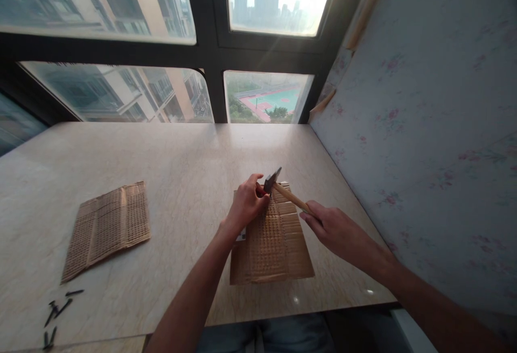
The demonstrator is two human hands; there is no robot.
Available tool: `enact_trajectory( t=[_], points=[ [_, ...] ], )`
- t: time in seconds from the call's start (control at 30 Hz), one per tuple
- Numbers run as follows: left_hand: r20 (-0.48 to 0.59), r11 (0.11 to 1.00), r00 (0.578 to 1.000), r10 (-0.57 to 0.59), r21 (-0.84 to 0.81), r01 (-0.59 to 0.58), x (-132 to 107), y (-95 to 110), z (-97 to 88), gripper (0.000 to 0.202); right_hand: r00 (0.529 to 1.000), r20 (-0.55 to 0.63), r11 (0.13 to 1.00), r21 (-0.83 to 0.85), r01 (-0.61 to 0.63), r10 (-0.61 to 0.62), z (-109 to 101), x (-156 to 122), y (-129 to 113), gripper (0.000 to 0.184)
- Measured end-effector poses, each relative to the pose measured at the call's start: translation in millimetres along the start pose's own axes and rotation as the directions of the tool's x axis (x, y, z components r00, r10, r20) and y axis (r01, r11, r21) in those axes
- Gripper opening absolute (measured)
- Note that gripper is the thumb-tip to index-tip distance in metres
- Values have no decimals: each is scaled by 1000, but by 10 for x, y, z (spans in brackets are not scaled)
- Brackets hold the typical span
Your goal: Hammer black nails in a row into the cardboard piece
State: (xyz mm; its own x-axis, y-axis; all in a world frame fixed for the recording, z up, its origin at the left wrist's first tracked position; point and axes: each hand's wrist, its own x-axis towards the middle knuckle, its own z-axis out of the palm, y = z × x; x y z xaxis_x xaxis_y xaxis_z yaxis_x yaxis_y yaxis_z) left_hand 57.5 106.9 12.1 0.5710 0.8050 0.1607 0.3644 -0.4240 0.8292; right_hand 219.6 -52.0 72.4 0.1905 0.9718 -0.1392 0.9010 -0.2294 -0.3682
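Observation:
A flat piece of cardboard (274,245) dotted with rows of small holes lies on the pale stone table (189,164), right of centre. My left hand (246,202) rests on its upper left part with fingers pinched together just under the hammer head; what they hold is too small to make out. My right hand (331,229) is closed round the wooden handle of a small hammer (283,187). The metal head hangs right above my left fingertips, over the cardboard's far edge.
A second perforated cardboard piece (107,229) lies to the left. Several dark nails (56,310) are scattered near the front left edge. A flower-patterned wall (424,127) borders the table on the right, and dark-framed windows (210,51) stand behind it.

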Motion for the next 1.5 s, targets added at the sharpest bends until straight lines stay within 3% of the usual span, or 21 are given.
enact_trajectory(
  t=[0.17, 0.33, 0.67, 0.8, 1.0, 1.2, 1.5],
  points=[
    [11, 999, 999, -38, -11, 38, 11, 24, -27, 45, 999, -50, 998, 60, 6, -3, -17, -18, -23, 23],
    [34, 1000, 999, -27, -3, 27, 34, 27, -31, 37, 1000, 15, 999, 38, -11, 10, 14, -18, -15, 22],
    [31, 999, 998, -51, -7, 51, 32, 45, -38, 35, 1000, 22, 999, 38, -14, 13, -6, 21, 0, 23],
    [36, 998, 998, -53, -26, 54, 26, 40, -36, 36, 999, -31, 996, 83, -20, 23, -11, 21, 2, 24],
    [34, 998, 998, -44, -40, 46, 24, 33, -32, 34, 1000, -4, 999, 52, -5, 6, 20, 18, 23, 22],
    [18, 999, 999, -49, -14, 49, 24, 36, -23, 33, 996, -86, 993, 121, -2, 13, -60, -21, 8, 25],
    [21, 999, 999, -28, -42, 29, 40, -7, -18, 48, 999, -43, 986, 166, -18, 25, 4, -171, 125, 29]
  ],
)
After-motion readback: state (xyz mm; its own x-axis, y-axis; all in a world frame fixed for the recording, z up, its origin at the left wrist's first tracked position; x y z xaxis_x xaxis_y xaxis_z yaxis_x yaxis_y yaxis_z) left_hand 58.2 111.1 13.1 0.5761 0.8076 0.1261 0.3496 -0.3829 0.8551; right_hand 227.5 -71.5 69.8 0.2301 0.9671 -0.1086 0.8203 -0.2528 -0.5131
